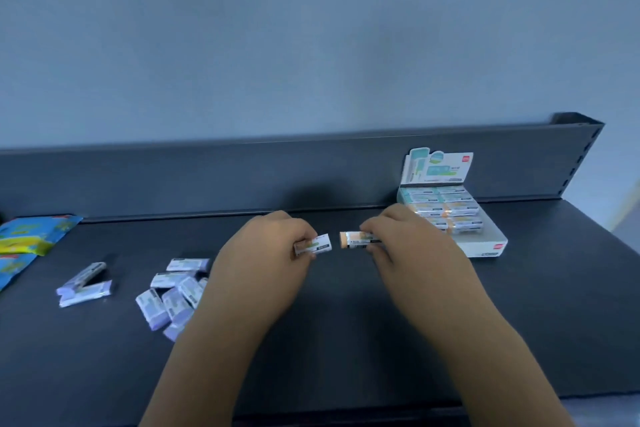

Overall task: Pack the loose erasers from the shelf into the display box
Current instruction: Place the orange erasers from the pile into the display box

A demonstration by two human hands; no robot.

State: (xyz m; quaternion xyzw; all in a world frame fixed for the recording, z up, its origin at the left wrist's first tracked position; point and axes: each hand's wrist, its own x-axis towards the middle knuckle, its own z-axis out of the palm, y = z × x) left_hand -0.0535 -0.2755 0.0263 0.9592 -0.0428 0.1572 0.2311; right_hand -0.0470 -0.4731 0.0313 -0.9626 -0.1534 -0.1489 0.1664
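Note:
My left hand [266, 250] grips a white-sleeved eraser [317, 244] above the middle of the dark shelf [346, 340]. My right hand [405, 239] pinches an orange-tipped eraser [356, 239] pointing left, a small gap between the two erasers. The display box [485, 243] stands at the back right with its printed lid flap [438, 166] upright; rows of green and orange erasers [446, 204] lie inside, partly hidden by my right hand. A pile of several purple erasers [173, 291] lies left of my left forearm, and two more purple erasers [85, 284] sit further left.
Blue and yellow printed packets [27, 236] lie at the far left edge. A low dark back panel [242, 173] runs behind the shelf, with a slotted upright [585, 149] at the right. The shelf's front edge [346, 416] is close to me.

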